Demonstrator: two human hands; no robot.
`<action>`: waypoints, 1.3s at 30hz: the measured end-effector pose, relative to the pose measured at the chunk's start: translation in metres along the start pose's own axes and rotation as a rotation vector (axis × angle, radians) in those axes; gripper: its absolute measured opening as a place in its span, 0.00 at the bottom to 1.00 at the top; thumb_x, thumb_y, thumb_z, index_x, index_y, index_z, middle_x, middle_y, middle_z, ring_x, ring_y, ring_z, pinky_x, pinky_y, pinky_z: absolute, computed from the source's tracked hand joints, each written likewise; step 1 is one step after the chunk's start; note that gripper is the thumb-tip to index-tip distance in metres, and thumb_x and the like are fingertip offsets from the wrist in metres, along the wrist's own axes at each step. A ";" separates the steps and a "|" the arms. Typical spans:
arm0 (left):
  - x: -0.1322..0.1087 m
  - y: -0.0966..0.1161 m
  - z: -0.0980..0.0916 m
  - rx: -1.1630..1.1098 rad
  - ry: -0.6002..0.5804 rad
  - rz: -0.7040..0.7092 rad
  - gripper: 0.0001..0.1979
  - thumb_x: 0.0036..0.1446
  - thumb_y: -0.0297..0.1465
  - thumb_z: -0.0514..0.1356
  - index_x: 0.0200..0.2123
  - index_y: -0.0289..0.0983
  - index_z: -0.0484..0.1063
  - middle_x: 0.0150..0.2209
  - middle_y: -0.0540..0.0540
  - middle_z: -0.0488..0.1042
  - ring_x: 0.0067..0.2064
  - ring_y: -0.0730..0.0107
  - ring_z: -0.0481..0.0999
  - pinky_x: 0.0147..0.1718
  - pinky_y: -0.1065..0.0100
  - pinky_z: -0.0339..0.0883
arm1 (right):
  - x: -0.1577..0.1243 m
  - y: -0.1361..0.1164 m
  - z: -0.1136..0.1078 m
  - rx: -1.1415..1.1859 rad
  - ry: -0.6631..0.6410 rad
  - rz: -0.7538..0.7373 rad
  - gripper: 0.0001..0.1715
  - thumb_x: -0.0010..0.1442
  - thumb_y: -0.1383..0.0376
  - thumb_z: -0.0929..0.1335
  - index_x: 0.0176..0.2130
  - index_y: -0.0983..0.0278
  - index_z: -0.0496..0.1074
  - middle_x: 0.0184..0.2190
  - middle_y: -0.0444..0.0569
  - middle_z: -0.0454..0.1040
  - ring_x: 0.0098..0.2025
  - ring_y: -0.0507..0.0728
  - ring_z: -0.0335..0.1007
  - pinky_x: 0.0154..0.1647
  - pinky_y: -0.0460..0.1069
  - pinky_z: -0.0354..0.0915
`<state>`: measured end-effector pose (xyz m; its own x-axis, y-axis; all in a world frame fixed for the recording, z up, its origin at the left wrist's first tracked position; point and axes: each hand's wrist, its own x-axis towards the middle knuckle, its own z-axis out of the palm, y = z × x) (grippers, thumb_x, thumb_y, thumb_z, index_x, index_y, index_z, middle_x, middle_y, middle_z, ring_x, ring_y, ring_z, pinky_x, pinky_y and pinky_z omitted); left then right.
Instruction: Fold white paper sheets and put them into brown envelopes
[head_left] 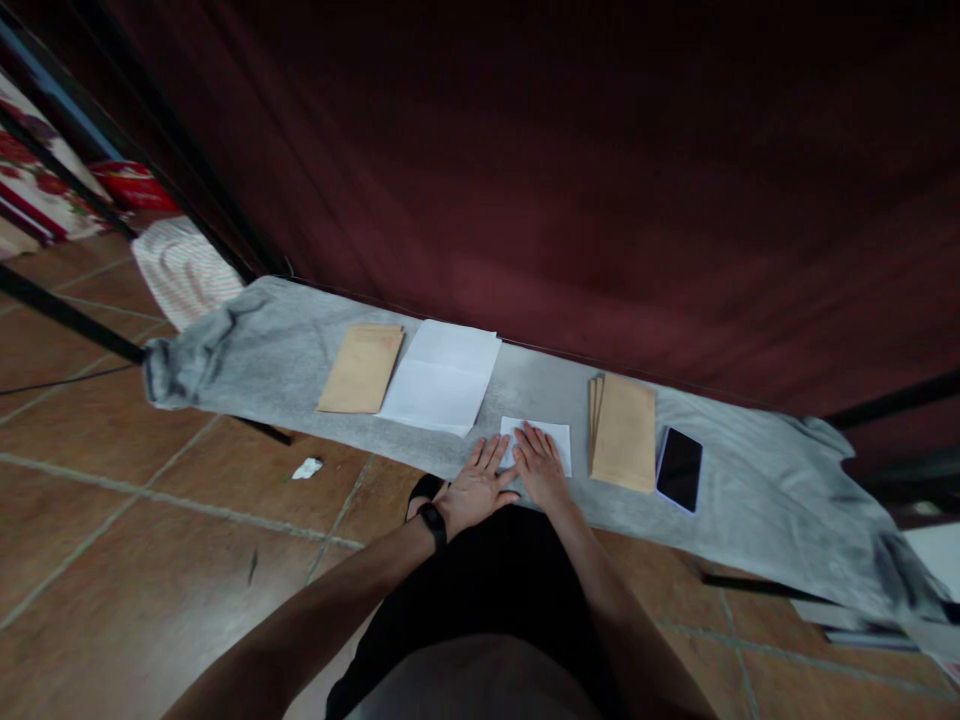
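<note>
Paper (562,442), small and white, beneath right grip (541,472), left grip (474,490) at its left edge, both flattened, unclenched

Two envelope stacks (624,433), one phone (680,470)

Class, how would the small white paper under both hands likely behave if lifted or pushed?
The small white paper would probably feel light, being small and thin-looking. Lying flat on the grey cloth, it should slide rather than tip if pushed. Its thin edge suggests it may bend easily.
</note>
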<state>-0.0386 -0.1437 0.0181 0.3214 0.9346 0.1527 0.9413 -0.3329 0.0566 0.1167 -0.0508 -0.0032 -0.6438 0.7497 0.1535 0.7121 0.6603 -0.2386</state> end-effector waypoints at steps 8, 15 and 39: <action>0.000 0.000 0.002 -0.031 -0.014 -0.014 0.33 0.62 0.49 0.55 0.67 0.45 0.55 0.72 0.35 0.45 0.71 0.46 0.45 0.66 0.44 0.42 | 0.008 0.009 -0.005 -0.127 -0.062 0.070 0.29 0.72 0.59 0.54 0.69 0.60 0.53 0.72 0.52 0.46 0.71 0.60 0.42 0.69 0.60 0.43; 0.000 0.000 0.000 -0.032 -0.007 -0.018 0.36 0.61 0.49 0.56 0.69 0.47 0.51 0.72 0.37 0.42 0.71 0.46 0.44 0.66 0.44 0.42 | 0.000 0.010 -0.004 -0.158 -0.056 0.145 0.31 0.72 0.60 0.53 0.70 0.61 0.48 0.72 0.54 0.42 0.72 0.60 0.41 0.69 0.60 0.42; -0.001 -0.001 0.010 -0.013 0.081 -0.014 0.34 0.63 0.47 0.56 0.69 0.51 0.49 0.72 0.40 0.42 0.71 0.49 0.46 0.67 0.46 0.44 | -0.059 0.010 0.005 -0.183 0.179 0.178 0.33 0.72 0.58 0.56 0.70 0.69 0.49 0.70 0.60 0.50 0.70 0.63 0.46 0.68 0.60 0.46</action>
<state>-0.0387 -0.1426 0.0078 0.2986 0.9261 0.2307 0.9439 -0.3223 0.0721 0.1603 -0.0886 -0.0193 -0.4563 0.8395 0.2950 0.8583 0.5027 -0.1031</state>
